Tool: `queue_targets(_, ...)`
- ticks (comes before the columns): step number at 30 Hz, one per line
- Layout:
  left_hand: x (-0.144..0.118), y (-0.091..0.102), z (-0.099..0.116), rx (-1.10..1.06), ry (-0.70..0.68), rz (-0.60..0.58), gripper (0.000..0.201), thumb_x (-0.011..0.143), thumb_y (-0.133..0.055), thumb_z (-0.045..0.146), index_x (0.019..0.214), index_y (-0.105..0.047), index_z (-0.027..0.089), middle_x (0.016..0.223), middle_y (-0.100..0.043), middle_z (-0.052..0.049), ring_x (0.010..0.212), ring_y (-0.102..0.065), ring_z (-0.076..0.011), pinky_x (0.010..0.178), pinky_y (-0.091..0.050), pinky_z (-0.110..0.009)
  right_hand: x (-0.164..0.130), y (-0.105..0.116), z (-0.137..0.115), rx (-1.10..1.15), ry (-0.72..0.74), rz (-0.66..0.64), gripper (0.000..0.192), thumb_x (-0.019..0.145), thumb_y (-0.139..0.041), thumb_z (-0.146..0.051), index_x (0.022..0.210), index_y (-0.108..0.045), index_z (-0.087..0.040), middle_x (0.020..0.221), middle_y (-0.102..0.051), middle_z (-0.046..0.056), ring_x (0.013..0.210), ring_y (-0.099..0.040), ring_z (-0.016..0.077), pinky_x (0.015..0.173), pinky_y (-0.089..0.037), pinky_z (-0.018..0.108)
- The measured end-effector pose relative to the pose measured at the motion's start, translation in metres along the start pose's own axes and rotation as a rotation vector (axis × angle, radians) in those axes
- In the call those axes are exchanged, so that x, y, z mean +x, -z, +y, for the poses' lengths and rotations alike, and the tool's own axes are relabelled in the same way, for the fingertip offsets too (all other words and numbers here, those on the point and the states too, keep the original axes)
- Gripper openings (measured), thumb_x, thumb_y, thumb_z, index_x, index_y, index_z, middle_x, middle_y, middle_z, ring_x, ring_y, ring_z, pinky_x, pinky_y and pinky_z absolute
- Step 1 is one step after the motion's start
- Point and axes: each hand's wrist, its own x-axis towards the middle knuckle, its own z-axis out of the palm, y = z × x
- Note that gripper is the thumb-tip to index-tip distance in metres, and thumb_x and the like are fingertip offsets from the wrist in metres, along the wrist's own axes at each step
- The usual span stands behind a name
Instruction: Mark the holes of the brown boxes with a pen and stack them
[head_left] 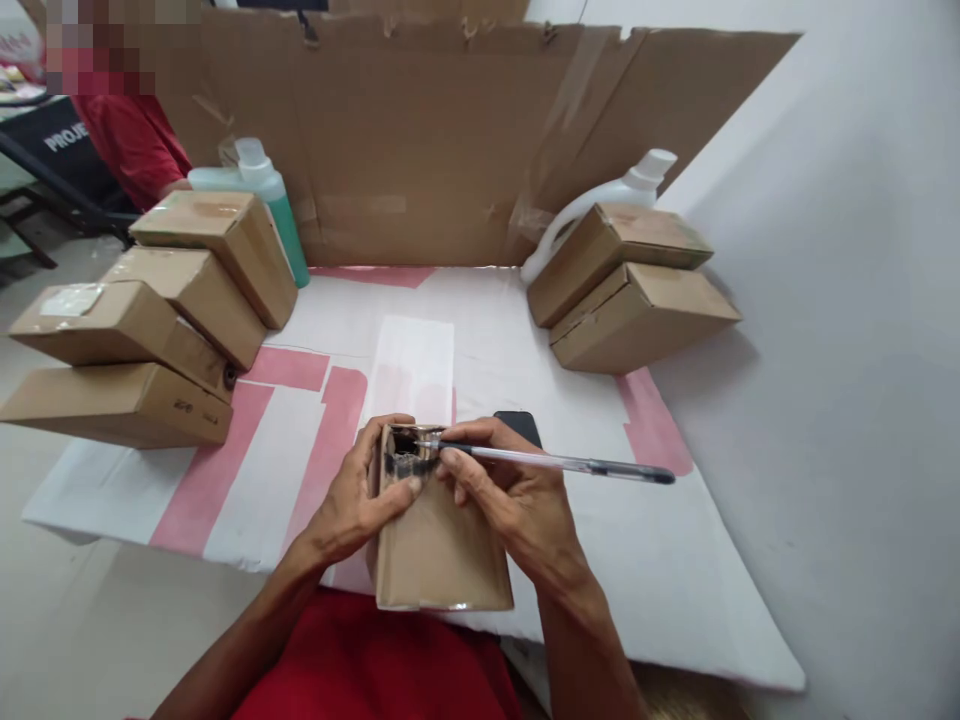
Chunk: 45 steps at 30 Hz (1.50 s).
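The box [446,550], one in hand, is held at the middle of the near edge of the table [645,580], before the person's red shirt [382,665], with a dark, ragged patch [405,445] at its far end. One pen [555,463] lies almost level across that end, its tip at the patch and its dark rear end pointing right. Six more boxes stand on the table: four left boxes [199,290] in a group and two right boxes [630,310], one behind the other. Behind these are a green bottle [281,215] on the left and a white jug [600,215] on the right, both against one cardboard screen [420,150]. One black phone-like object [517,428] lies just beyond the right hand [517,490]. Both forearms reach in from the near edge and converge. The left hand [364,505] clasps the box's left side, thumb on the upper face by the patch, fingers round the far corner. The right hand pinches the pen close to its tip between thumb and forefinger, the other fingers curled beneath. One other person's red sleeve [142,140] shows at upper left.
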Motion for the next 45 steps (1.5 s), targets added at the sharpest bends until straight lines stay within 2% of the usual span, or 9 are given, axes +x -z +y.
queue_targets(7, 0.002, -0.001, 0.001, -0.011, -0.003, -0.011, 0.057, 0.087, -0.071, 0.038, 0.137, -0.05, 0.022, 0.133, -0.062, -0.012, 0.125, -0.06, -0.0317, 0.106, -0.047, -0.042, -0.003, 0.006, -0.001, -0.21, 0.079, -0.073, 0.009, 0.097, -0.063, -0.028, 0.095, -0.07, -0.023, 0.09, -0.071, 0.002, 0.075, -0.064, 0.0143, 0.063, -0.051, 0.025)
queue_targets(15, 0.0, 0.0, -0.003, -0.01, -0.001, -0.019, 0.058, 0.087, -0.072, 0.042, 0.138, -0.05, 0.024, 0.134, -0.061, -0.01, 0.122, -0.06, -0.0307, 0.105, -0.047, -0.041, -0.001, 0.01, -0.001, -0.106, -0.048, -0.003, 0.015, 0.097, -0.064, -0.035, 0.099, -0.067, -0.021, 0.073, -0.065, -0.002, 0.051, -0.052, 0.0091, 0.047, -0.043, 0.022)
queue_targets(22, -0.001, 0.004, -0.002, 0.022, 0.006, -0.011, 0.058, 0.088, -0.07, 0.044, 0.139, -0.05, 0.024, 0.13, -0.062, -0.009, 0.119, -0.06, -0.0296, 0.103, -0.047, -0.04, 0.028, 0.038, 0.025, -0.28, 0.063, 0.362, 0.021, 0.101, -0.058, -0.041, 0.091, -0.057, -0.023, 0.065, -0.059, -0.004, 0.053, -0.05, 0.0121, 0.053, -0.04, 0.026)
queue_targets(24, -0.002, 0.006, -0.002, 0.034, 0.009, -0.01, 0.059, 0.088, -0.07, 0.045, 0.139, -0.05, 0.024, 0.13, -0.063, -0.009, 0.118, -0.061, -0.0295, 0.103, -0.047, -0.04, 0.029, 0.048, 0.045, -0.566, -0.018, 0.357, 0.019, 0.102, -0.056, -0.032, 0.085, -0.054, -0.023, 0.067, -0.059, -0.003, 0.06, -0.054, 0.0145, 0.061, -0.04, 0.028)
queue_targets(28, -0.002, 0.008, -0.004, 0.082, 0.001, 0.002, 0.059, 0.089, -0.069, 0.048, 0.14, -0.051, 0.024, 0.136, -0.062, -0.01, 0.124, -0.06, -0.0313, 0.107, -0.045, -0.041, 0.01, 0.046, 0.086, -1.029, -0.358, -0.014, 0.016, 0.103, -0.051, -0.019, 0.089, -0.058, -0.019, 0.087, -0.072, 0.007, 0.078, -0.066, 0.0195, 0.069, -0.038, 0.03)
queue_targets(30, 0.0, 0.008, -0.005, 0.092, -0.007, 0.004, 0.059, 0.089, -0.069, 0.048, 0.14, -0.051, 0.024, 0.137, -0.063, -0.01, 0.125, -0.06, -0.0318, 0.107, -0.046, -0.041, -0.004, 0.037, 0.101, -1.091, -0.456, -0.073, 0.016, 0.103, -0.048, -0.014, 0.095, -0.061, -0.016, 0.095, -0.075, 0.012, 0.084, -0.07, 0.0217, 0.069, -0.038, 0.03)
queue_targets(36, 0.002, 0.005, -0.003, 0.104, -0.01, 0.022, 0.06, 0.089, -0.069, 0.048, 0.14, -0.052, 0.023, 0.135, -0.064, -0.01, 0.125, -0.06, -0.0317, 0.108, -0.045, -0.042, -0.022, 0.039, 0.116, -1.117, -0.533, 0.0, 0.012, 0.103, -0.053, -0.019, 0.106, -0.063, -0.013, 0.107, -0.073, 0.016, 0.098, -0.07, 0.0262, 0.077, -0.043, 0.032)
queue_targets(42, 0.002, 0.003, -0.001, 0.114, -0.008, 0.046, 0.061, 0.088, -0.069, 0.05, 0.14, -0.053, 0.022, 0.135, -0.064, -0.01, 0.123, -0.06, -0.032, 0.107, -0.045, -0.043, -0.014, 0.077, 0.119, -1.205, -0.621, 0.262, 0.041, 0.099, -0.064, -0.04, 0.125, -0.056, -0.009, 0.13, -0.059, 0.024, 0.125, -0.056, 0.0382, 0.094, -0.047, 0.044)
queue_targets(45, 0.002, 0.004, -0.002, 0.114, -0.013, 0.03, 0.06, 0.089, -0.069, 0.05, 0.14, -0.053, 0.023, 0.135, -0.064, -0.01, 0.122, -0.061, -0.0315, 0.106, -0.046, -0.042, -0.007, 0.087, 0.126, -1.16, -0.705, 0.271, 0.053, 0.089, -0.075, -0.042, 0.124, -0.056, -0.008, 0.132, -0.058, 0.025, 0.128, -0.053, 0.0419, 0.096, -0.048, 0.048)
